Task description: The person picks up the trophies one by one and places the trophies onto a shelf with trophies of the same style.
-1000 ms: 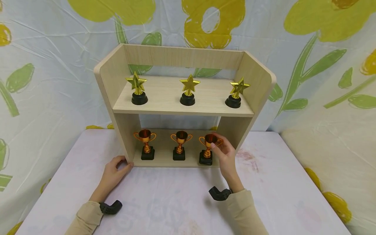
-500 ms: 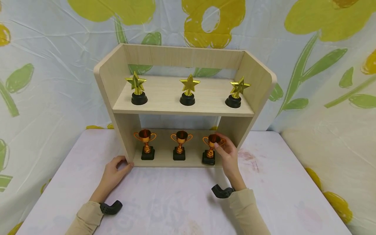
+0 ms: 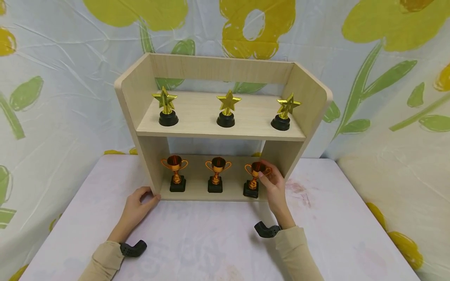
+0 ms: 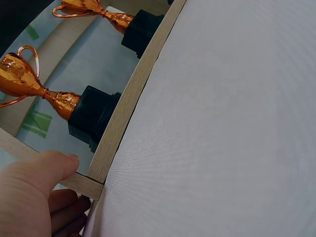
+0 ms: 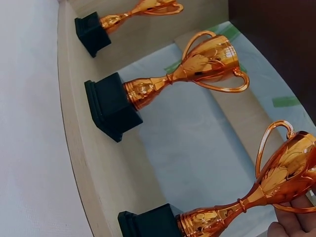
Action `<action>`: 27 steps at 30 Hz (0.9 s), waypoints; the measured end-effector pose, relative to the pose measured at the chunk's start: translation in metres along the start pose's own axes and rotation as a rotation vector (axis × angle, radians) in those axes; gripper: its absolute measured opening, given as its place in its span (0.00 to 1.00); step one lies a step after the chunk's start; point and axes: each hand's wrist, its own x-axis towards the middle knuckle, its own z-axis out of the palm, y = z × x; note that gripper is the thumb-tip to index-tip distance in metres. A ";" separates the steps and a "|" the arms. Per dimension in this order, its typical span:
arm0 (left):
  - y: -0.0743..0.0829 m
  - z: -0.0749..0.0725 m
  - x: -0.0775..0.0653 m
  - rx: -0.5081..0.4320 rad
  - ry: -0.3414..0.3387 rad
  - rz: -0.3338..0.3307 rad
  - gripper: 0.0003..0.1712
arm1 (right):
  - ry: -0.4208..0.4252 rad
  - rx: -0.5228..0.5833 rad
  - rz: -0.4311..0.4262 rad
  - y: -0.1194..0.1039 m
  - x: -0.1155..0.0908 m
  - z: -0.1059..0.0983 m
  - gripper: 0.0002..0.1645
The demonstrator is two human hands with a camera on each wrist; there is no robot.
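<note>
On the lower board of a two-tier wooden shelf (image 3: 225,134), my right hand (image 3: 275,189) holds the rightmost orange-gold trophy cup (image 3: 251,182) by its bowl, near the right handle. Its black base appears to touch the board; the right wrist view cuts off part of the base and hand. A middle trophy cup (image 5: 170,79) and a left trophy cup (image 4: 61,101) stand upright in the same row. My left hand (image 3: 135,207) grips the lower front corner of the shelf's left side panel (image 4: 81,183), thumb inside and fingers outside.
Three gold star trophies stand on the upper board: a left one (image 3: 168,117), a middle one (image 3: 226,119) and a right one (image 3: 281,121). Under the shelf is a table with a pale cloth (image 3: 197,242). A flower-patterned curtain (image 3: 379,105) hangs behind and beside it.
My right hand has shifted slightly right with the rightmost trophy cup, mostly in the first half second. The left hand keeps its hold on the shelf.
</note>
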 end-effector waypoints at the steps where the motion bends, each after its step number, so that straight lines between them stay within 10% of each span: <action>1: 0.000 0.000 0.000 -0.002 0.001 -0.001 0.21 | 0.001 -0.001 0.003 0.000 0.000 0.000 0.26; 20: 0.000 0.001 -0.001 -0.002 0.000 0.004 0.21 | 0.026 -0.052 0.015 0.001 -0.001 0.000 0.27; 27: 0.000 0.001 -0.002 -0.001 0.004 0.002 0.21 | 0.032 -0.155 -0.100 0.000 -0.001 0.002 0.28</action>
